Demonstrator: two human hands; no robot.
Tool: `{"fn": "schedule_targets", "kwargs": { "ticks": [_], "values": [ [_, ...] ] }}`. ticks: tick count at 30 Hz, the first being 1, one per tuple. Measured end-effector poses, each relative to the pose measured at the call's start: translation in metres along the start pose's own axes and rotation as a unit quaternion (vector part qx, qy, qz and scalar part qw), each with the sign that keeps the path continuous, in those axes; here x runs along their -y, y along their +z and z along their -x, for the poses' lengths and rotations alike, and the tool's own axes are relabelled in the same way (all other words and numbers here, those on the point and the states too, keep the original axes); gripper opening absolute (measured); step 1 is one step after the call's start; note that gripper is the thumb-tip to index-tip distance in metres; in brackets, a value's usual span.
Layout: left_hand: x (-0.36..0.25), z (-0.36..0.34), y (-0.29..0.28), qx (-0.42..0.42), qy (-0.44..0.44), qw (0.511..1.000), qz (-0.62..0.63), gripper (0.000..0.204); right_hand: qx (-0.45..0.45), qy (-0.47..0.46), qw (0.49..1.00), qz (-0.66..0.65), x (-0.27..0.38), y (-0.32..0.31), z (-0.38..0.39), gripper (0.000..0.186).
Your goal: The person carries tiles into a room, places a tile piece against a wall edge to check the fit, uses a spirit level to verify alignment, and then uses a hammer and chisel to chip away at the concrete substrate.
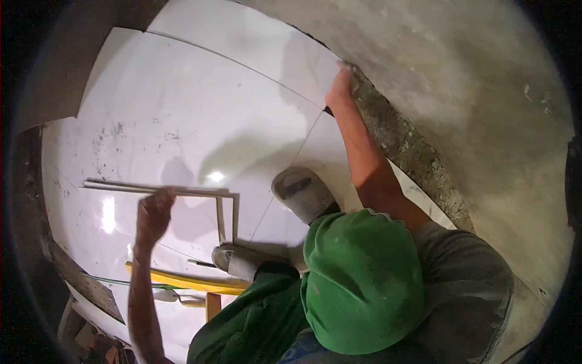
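Gripping a metal square (182,193) that lies flat on the glossy white floor tiles (200,115), the left hand (154,212) has its fingers closed round the long arm. The right hand (341,88) presses the far tile edge beside the concrete wall (461,91), fingers apparently spread.

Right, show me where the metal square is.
In the head view, the metal square lies on the white tiles left of centre, a hand on its long arm, just above a grey shoe.

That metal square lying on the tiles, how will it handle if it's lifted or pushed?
The metal square is thin and straight-edged, so probably stiff and fairly light. On the glossy white tile it would likely slide easily. It seems to lie flat, so it shouldn't roll or tip.
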State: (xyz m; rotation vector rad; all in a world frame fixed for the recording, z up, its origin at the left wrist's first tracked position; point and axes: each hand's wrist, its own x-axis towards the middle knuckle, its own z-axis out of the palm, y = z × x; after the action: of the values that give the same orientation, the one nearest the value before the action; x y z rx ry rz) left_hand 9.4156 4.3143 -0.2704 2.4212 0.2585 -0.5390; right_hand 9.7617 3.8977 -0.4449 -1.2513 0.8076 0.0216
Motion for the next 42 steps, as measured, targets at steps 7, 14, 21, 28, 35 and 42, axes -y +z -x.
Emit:
{"fn": "schedule_targets", "kwargs": {
  "ticks": [7,14,21,28,35,42],
  "values": [
    [0.010,0.052,0.047,-0.093,-0.002,0.992,0.091,0.016,0.049,0.025,0.999,0.003,0.016,0.011,0.031,0.050],
    [-0.012,0.040,0.053,-0.011,-0.074,0.984,0.161,0.020,-0.007,0.030,0.999,0.025,0.033,0.016,0.044,0.047],
    [-0.006,0.026,0.061,0.000,-0.044,0.996,0.081,0.016,0.005,0.039,0.999,0.024,0.026,0.014,0.032,0.055],
    [0.011,0.020,0.082,0.005,-0.056,0.994,0.088,0.023,0.081,0.046,0.995,0.025,0.032,0.007,0.029,0.055],
    [0.014,0.023,0.081,0.009,-0.060,0.993,0.097,0.019,0.083,0.116,0.989,0.035,0.043,0.015,0.048,0.048],
    [0.018,0.014,0.086,0.013,-0.026,0.998,0.058,0.014,0.127,0.141,0.982,0.016,0.033,-0.003,0.018,0.048]
  ]
}}
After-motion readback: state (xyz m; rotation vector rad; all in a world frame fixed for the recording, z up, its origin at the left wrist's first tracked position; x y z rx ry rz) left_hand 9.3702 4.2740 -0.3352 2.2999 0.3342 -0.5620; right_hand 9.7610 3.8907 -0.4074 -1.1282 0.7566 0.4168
